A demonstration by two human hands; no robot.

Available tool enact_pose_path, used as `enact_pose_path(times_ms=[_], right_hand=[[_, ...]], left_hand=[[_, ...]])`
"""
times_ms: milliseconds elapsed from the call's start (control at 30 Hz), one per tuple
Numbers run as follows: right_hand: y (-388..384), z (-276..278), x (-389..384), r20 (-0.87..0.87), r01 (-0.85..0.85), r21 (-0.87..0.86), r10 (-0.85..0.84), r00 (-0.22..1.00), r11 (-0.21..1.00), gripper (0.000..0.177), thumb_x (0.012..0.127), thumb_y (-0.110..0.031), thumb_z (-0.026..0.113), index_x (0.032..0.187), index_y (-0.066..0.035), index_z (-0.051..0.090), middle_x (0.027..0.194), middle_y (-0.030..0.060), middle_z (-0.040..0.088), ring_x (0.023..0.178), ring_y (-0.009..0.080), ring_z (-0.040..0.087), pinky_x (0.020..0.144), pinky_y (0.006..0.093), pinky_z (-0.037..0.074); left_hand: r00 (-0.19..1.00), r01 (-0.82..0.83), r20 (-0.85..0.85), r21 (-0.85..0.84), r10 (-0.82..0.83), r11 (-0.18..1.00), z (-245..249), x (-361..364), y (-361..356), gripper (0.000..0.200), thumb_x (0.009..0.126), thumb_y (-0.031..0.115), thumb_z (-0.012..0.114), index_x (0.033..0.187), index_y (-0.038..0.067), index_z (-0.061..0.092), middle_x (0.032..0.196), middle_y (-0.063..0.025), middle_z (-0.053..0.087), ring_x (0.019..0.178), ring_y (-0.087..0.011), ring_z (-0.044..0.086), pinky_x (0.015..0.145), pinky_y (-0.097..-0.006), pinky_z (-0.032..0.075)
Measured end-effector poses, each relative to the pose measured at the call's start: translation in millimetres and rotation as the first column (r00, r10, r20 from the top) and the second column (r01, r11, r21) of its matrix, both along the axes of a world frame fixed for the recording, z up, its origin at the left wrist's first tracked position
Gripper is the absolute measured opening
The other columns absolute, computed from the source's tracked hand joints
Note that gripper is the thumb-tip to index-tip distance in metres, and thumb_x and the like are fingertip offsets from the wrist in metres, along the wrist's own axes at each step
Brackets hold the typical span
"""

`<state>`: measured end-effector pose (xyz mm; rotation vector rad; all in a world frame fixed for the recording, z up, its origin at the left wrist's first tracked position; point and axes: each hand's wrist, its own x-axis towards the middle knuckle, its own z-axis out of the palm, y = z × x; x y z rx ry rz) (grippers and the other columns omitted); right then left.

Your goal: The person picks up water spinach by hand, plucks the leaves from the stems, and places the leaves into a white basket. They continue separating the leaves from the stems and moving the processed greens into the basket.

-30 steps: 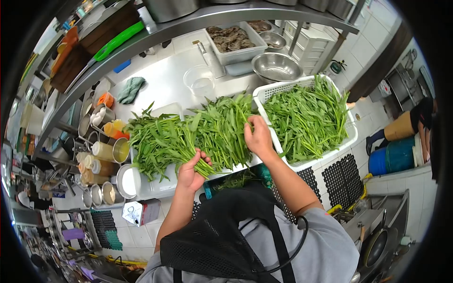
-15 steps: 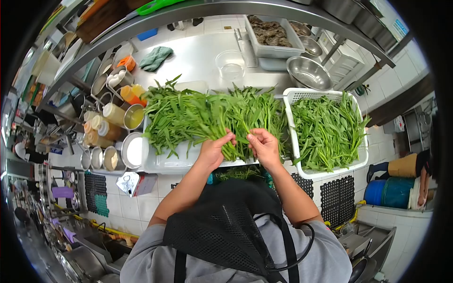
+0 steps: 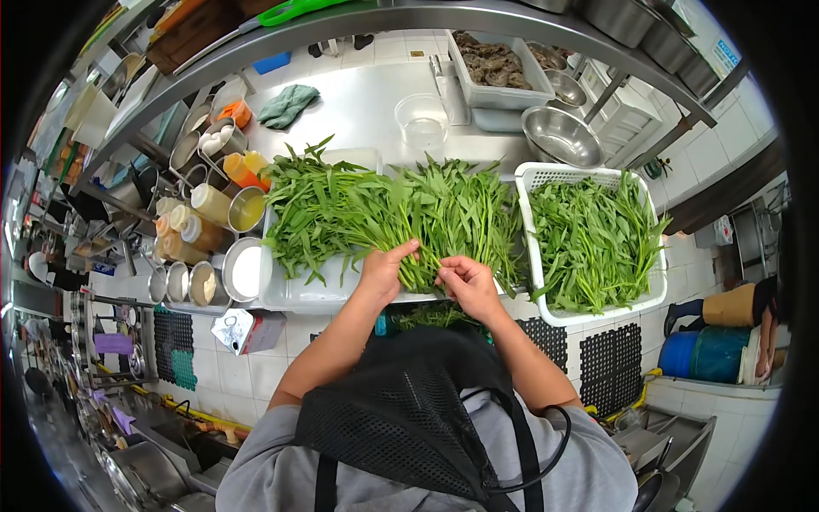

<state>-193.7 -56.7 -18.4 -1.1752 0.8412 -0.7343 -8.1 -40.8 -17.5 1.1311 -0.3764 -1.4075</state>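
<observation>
Bunch in hand, nearest the wearer: the left hand [image 3: 381, 270] is closed around the lower stems of a bunch of leafy greens [image 3: 386, 213], thumb uppermost; the right hand [image 3: 469, 286] has thumb and fingertips pinched together at the cut ends. The bunch lies over a broad heap of greens [image 3: 469, 200] in a translucent tray [image 3: 294, 294], whose near edge runs just beside both hands. At lower left, a carton [image 3: 263, 333] bears dark marks, too small to read.

To the right, a narrow gap parts the tray from a white perforated basket [image 3: 535, 256] filled with like greens. To the left, squeeze bottles [image 3: 209, 203] and a metal bowl of white matter [image 3: 245, 270] crowd close to the tray, leaving little side room.

Beyond the tray, on the steel table [image 3: 367, 90], a green cloth [image 3: 290, 107] and a clear tub [image 3: 422, 128] stand well apart; a cleaver [image 3: 452, 92] lies near a bin of greyish pieces [image 3: 496, 64] and a steel bowl [image 3: 563, 136]. A metal shelf [image 3: 384, 15] crosses overhead. Farther off: upper right, a blue-and-white sign [image 3: 727, 53], lettering unclear; right, a person [image 3: 732, 305] beside a blue barrel [image 3: 678, 352].
</observation>
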Motion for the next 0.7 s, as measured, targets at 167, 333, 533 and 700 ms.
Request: enact_pose_path(times_ms=[167,333,533,700], right_hand=[[0.6,-3.4,-5.1,0.06,0.002,0.018,-0.003,0.998,1.0,0.018,0.092,-0.009,0.057,0.106,0.001,0.059,0.079,0.0037,0.065,0.058,0.0048,0.052,0.051,0.02,0.042],[-0.9,-3.2,-3.0,-0.044,0.069,-0.02,-0.07,0.997,0.997,0.015,0.091,-0.013,0.056,0.101,-0.002,0.061,0.076,-0.0001,0.062,0.059,0.0045,0.052,0.053,0.0207,0.043],[-9.3,-21.3,-12.0,0.111,0.041,0.17,-0.06,0.992,0.985,0.008,0.088,-0.01,0.057,0.091,-0.002,0.059,0.076,0.0021,0.06,0.061,0.0069,0.053,0.053,0.0231,0.045],[-9.1,-15.0,-23.0,0.417,-0.034,0.529,-0.224,0.881,0.848,0.007,0.089,-0.008,0.05,0.086,-0.005,0.055,0.074,0.004,0.057,0.059,0.0125,0.049,0.055,0.028,0.043]], left_hand=[[1.0,0.02,-0.024,-0.02,-0.02,1.0,7.4,2.9,-0.1,0.014,0.084,0.009,0.065,0.094,0.0,0.063,0.083,-0.0064,0.063,0.073,-0.0158,0.059,0.071,-0.0302,0.051],[0.998,0.051,0.026,-0.042,-0.05,0.998,-0.6,-7.7,-0.9,0.019,0.085,0.007,0.063,0.1,-0.005,0.063,0.097,-0.0127,0.068,0.087,-0.0192,0.061,0.081,-0.0329,0.047],[0.964,0.177,0.227,-0.17,-0.136,0.969,16.6,-20.8,3.9,0.02,0.087,0.004,0.059,0.104,-0.007,0.06,0.102,-0.0124,0.067,0.09,-0.0199,0.062,0.083,-0.0337,0.05],[0.892,0.296,0.398,-0.159,-0.213,0.942,16.4,-32.9,13.4,0.018,0.086,0.008,0.063,0.103,0.001,0.065,0.101,-0.0078,0.066,0.098,-0.0178,0.058,0.09,-0.0349,0.044]])
